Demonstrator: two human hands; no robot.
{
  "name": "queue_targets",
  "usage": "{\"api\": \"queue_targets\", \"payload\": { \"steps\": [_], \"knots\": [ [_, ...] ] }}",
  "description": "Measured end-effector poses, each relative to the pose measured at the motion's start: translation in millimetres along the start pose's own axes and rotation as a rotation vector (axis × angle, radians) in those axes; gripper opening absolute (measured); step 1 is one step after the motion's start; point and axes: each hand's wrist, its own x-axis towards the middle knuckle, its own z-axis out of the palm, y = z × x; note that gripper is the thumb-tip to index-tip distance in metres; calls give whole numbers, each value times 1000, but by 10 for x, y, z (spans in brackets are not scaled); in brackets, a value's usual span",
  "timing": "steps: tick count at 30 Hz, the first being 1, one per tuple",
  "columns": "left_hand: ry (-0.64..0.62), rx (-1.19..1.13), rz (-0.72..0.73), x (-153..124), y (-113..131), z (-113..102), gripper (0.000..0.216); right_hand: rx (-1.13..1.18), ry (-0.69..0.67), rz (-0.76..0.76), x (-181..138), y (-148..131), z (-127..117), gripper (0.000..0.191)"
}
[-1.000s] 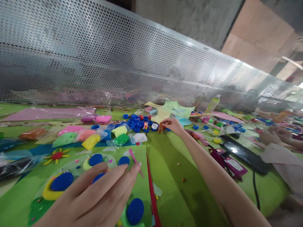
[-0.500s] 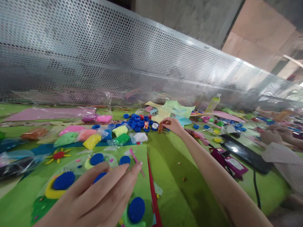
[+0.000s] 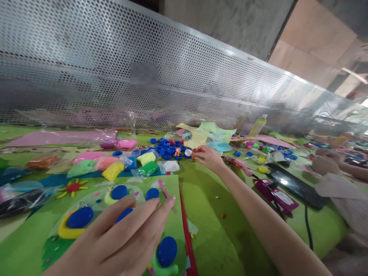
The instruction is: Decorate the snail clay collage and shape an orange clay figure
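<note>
My left hand (image 3: pixel 120 234) lies open with its fingers stretched over a green craft sheet (image 3: pixel 172 230). Its fingertips cross a thin pink plastic stick (image 3: pixel 163 188); whether they touch it I cannot tell. On the sheet are blue bottle caps (image 3: pixel 167 251), a yellow clay shape (image 3: pixel 64 230) and a red and yellow clay sun (image 3: pixel 72 187). Farther off, my right hand (image 3: pixel 211 158) pinches a small brown toy figure (image 3: pixel 197 154), partly hidden by the fingers. Just left of it are a white cap (image 3: pixel 188 153) and a small red and yellow figure (image 3: pixel 178 151).
Blue caps (image 3: pixel 166 145) are heaped behind. Bags of coloured clay (image 3: pixel 112 171) line the left. At right lie a glue gun (image 3: pixel 241 165) with its cord, a purple box (image 3: pixel 277 195) and a black tray (image 3: pixel 299 186). Another person's hands (image 3: pixel 327 161) work beyond. A perforated metal panel (image 3: pixel 172 76) stands behind.
My right fingers have lowered around the brown figure, which was upright and now looks tilted and more covered. My left hand has stayed nearly still.
</note>
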Motion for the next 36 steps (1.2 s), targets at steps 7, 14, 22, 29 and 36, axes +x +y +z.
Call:
{"api": "queue_targets", "payload": {
  "steps": [7,14,22,29,36],
  "knots": [
    [22,-21,-32,26,6,-5,25,-90,-60,-7,-41,-4,14,23],
    [40,-25,-30,30,-1,-11,24,-102,-65,24,-65,-39,-13,23],
    [29,-23,-26,22,-5,-18,24,-80,-17,60,-63,-38,3,22],
    [32,-12,-24,56,-18,-27,23,-51,-21,83,-47,-37,27,18],
    [35,-29,-29,30,-22,-1,23,-23,-67,121,-33,-48,56,14]
  ]
}}
